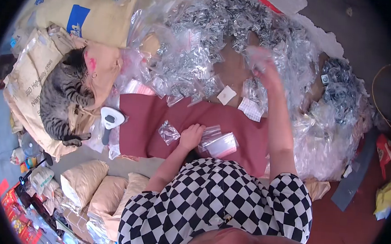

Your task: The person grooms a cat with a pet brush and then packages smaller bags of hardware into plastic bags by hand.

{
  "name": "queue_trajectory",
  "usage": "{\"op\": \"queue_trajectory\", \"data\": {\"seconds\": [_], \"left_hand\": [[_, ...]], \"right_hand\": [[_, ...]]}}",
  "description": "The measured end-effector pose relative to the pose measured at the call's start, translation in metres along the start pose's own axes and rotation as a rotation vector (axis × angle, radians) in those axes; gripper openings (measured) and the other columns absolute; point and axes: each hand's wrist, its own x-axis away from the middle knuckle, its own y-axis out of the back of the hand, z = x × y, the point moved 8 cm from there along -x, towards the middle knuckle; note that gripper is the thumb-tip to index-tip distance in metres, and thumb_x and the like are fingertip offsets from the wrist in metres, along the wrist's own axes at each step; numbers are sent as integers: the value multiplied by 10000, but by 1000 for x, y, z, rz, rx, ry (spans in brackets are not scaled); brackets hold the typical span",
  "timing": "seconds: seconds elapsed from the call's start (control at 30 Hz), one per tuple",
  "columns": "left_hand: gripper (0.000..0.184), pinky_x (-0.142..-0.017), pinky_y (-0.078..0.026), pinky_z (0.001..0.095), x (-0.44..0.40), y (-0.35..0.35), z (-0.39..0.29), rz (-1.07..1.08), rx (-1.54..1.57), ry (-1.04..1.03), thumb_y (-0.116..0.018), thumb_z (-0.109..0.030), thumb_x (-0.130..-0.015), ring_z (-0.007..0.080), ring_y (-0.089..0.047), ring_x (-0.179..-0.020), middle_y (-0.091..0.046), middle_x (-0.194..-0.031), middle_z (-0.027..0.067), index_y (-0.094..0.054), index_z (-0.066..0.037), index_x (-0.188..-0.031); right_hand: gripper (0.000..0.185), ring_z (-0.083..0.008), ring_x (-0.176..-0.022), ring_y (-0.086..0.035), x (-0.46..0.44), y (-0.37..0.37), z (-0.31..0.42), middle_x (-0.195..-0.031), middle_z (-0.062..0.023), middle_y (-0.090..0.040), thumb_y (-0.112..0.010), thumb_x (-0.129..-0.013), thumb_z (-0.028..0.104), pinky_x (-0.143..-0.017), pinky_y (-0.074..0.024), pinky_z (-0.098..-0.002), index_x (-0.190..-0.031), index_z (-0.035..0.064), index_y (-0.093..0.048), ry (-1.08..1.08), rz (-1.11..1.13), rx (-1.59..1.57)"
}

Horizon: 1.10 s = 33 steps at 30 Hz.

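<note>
My left hand [192,136] rests on a dark red cloth [144,119] spread across my lap, its fingers curled closed at the edge of a clear plastic bag [210,132]. Just right of it lies a stack of clear zip bags [221,144] with a pink edge. On the other side is a small filled bag [169,133] with metal-looking parts inside. My right hand [262,67] reaches out over a big heap of small clear bags of hardware [200,50]. Motion smears its fingers, and something clear and shiny shows at them.
A tabby cat [62,98] lies on paper sacks [30,80] at left. Near the cloth's left edge sits a white device [112,118]. Two white paper pieces [226,95] lie before the heap. Dark parts in bags [342,93] are piled at right. Full sacks [84,180] stand lower left.
</note>
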Motion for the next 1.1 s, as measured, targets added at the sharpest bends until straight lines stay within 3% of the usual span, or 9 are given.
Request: {"op": "queue_trajectory", "data": {"seconds": [0.13,0.23,0.47,0.53,0.6,0.8,0.93,1.0,1.1], "left_hand": [[198,-637,-543,359,0,1,0,-1,-1,8,-550,-158,-838,207,-637,-838,-584,-877,21,-608,-148,-1027],[206,-644,-546,368,2,-1,1,21,24,20,-548,-159,-839,215,-638,-845,-585,-888,28,-600,-144,-1038],[226,-663,-557,392,4,-8,5,78,51,37,-547,-164,-845,240,-640,-868,-591,-912,49,-589,-138,-1066],[224,-660,-558,390,3,-6,5,72,51,35,-543,-166,-846,238,-642,-868,-592,-914,50,-588,-138,-1064],[222,-656,-559,388,3,-7,5,66,47,33,-539,-169,-847,237,-644,-868,-592,-916,50,-588,-138,-1062],[241,-646,-562,389,5,-13,9,153,73,41,-515,-190,-876,233,-646,-861,-593,-920,52,-593,-133,-1097],[248,-646,-564,398,6,-19,12,221,100,69,-511,-191,-882,230,-646,-872,-590,-918,53,-597,-136,-1108],[244,-652,-566,398,4,-21,14,215,96,73,-512,-196,-884,224,-647,-879,-595,-928,46,-601,-142,-1105],[244,-658,-567,392,9,-15,9,152,79,56,-517,-194,-879,223,-648,-883,-602,-940,42,-602,-145,-1103]], "right_hand": [[713,-221,-1092,-603,39,-57,-86,-1179,-136,-639,-789,-786,363,-949,-472,-373,-1359,56,-497,23,297,968],[736,-299,-1142,-596,25,-32,-177,-1179,-190,-650,-802,-767,360,-996,-447,-367,-1341,-6,-522,-113,386,799],[346,-386,-995,-641,44,-75,-54,-1069,-212,-673,-684,-807,155,-867,-507,-440,-1152,123,-674,162,345,1454],[353,-392,-923,-651,22,-101,-10,-953,-209,-686,-647,-774,95,-808,-517,-468,-1127,82,-671,343,278,1712],[411,-387,-875,-658,-3,-131,31,-907,-201,-682,-632,-765,69,-757,-523,-476,-1171,134,-658,698,308,1394],[744,-340,-840,-679,-123,-235,72,-955,-163,-690,-621,-792,98,-732,-535,-427,-1460,320,-381,720,212,1885],[665,-339,-854,-687,-211,-257,26,-892,-140,-691,-597,-821,122,-712,-538,-440,-1432,314,-417,677,111,1959],[478,-341,-865,-692,-215,-267,22,-849,-122,-693,-570,-852,138,-686,-545,-459,-1320,217,-517,855,-7,1971],[306,-346,-837,-696,-185,-271,36,-851,-124,-702,-542,-869,121,-674,-552,-470,-1170,158,-586,738,100,1890]]}}
